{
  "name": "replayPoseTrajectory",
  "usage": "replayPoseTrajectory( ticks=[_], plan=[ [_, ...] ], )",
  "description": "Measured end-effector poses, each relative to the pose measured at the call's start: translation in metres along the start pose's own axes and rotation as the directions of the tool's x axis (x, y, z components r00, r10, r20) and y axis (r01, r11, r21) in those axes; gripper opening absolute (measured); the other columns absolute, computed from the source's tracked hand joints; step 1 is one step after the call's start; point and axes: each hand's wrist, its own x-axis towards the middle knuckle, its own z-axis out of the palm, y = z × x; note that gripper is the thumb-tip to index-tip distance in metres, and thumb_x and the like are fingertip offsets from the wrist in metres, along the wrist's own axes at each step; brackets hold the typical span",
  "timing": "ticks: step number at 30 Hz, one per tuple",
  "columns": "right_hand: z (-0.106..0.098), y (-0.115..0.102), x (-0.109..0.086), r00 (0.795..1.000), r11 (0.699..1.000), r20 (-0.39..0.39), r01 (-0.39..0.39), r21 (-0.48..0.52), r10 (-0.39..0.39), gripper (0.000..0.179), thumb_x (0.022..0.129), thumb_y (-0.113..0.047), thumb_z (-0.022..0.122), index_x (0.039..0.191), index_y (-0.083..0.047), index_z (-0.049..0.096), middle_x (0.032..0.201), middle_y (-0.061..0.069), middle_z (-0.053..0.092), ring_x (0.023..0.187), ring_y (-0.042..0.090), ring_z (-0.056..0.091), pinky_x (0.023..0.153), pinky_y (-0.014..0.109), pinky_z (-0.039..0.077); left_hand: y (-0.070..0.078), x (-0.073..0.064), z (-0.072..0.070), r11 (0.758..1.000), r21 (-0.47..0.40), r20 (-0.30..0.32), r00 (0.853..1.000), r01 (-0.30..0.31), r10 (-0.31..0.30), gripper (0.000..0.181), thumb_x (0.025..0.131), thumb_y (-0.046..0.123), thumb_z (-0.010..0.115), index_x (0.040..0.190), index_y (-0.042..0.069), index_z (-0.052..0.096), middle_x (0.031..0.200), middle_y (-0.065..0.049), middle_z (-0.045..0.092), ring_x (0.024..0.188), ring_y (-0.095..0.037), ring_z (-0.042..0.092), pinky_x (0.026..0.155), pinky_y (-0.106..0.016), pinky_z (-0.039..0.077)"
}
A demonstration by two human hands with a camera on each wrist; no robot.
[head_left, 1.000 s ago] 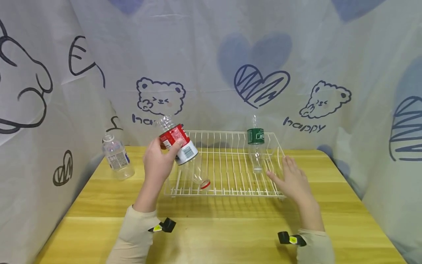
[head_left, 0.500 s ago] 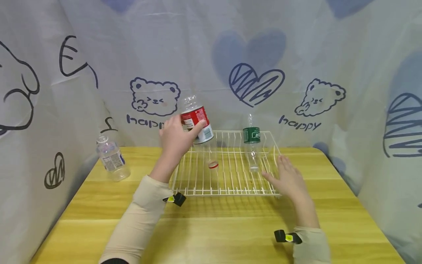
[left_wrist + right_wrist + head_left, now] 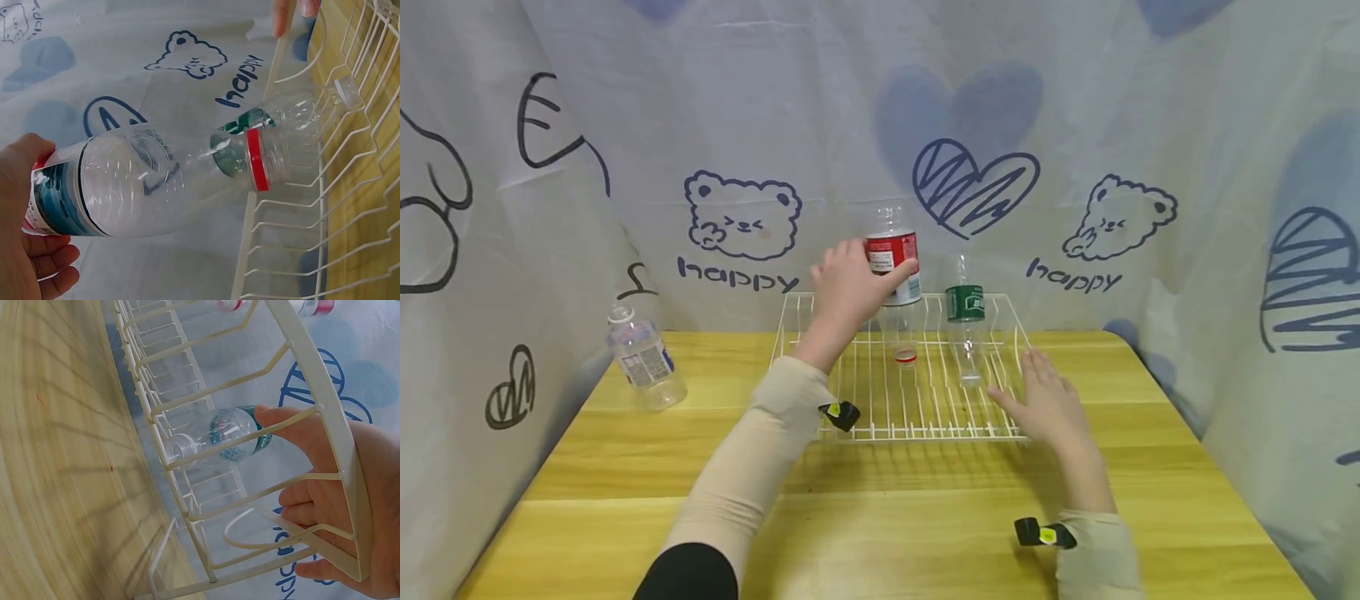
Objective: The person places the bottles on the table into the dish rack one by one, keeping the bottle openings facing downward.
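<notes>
An empty clear plastic bottle (image 3: 893, 257) with a red and white label hangs neck down, its mouth ringed in red. My left hand (image 3: 852, 287) grips it around the label, thumb at the front, above the white wire dish rack (image 3: 917, 438). To its right, a clear bottle with a green label (image 3: 965, 303) stands neck down in the rack. My right hand (image 3: 1049, 403) rests at the rack's right side, fingers straight and thumb spread. In the right wrist view, the right hand (image 3: 334, 494) shows behind the rack's wires (image 3: 269, 481), thumb tip near the green-labelled bottle (image 3: 234, 434).
A third clear bottle (image 3: 643, 360) with a whitish label stands upright left of the rack on the wooden table (image 3: 925, 517). A pale curtain (image 3: 835, 75) with bear and heart drawings hangs behind the table and along both sides.
My left hand has carried the red-labelled bottle right and up from the rack's left part to beside the green-labelled one, turning it nearly vertical. My right hand has stayed at the rack's side.
</notes>
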Motion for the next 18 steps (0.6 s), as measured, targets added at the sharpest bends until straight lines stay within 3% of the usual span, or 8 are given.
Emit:
replayPoseTrajectory(
  ticks=[9, 18],
  plan=[
    [0.000, -0.002, 0.002, 1.000, 1.000, 0.004, -0.005, -0.007, 0.005, 0.106, 0.089, -0.078, 0.028, 0.154, 0.003, 0.008, 0.162, 0.022, 0.002, 0.150, 0.041, 0.005, 0.118, 0.062, 0.007, -0.004, 0.012, 0.031, 0.999, -0.009, 0.035, 0.999, 0.033, -0.033, 0.073, 0.073, 0.079, 0.058, 0.106, 0.014, 0.054, 0.102, -0.004, 0.057, 0.100, -0.024, 0.049, 0.093, -0.053, 0.036],
    [0.002, 0.000, 0.002, 1.000, 1.000, 0.004, -0.012, -0.014, 0.012, 0.100, 0.093, -0.071, 0.033, 0.154, 0.003, 0.006, 0.162, 0.022, 0.001, 0.150, 0.042, 0.004, 0.118, 0.062, 0.007, -0.011, 0.017, 0.057, 0.993, 0.117, 0.069, 0.997, 0.017, -0.025, 0.086, 0.073, 0.083, 0.053, 0.119, 0.010, 0.054, 0.115, -0.009, 0.059, 0.111, -0.028, 0.050, 0.100, -0.056, 0.035]
  ],
)
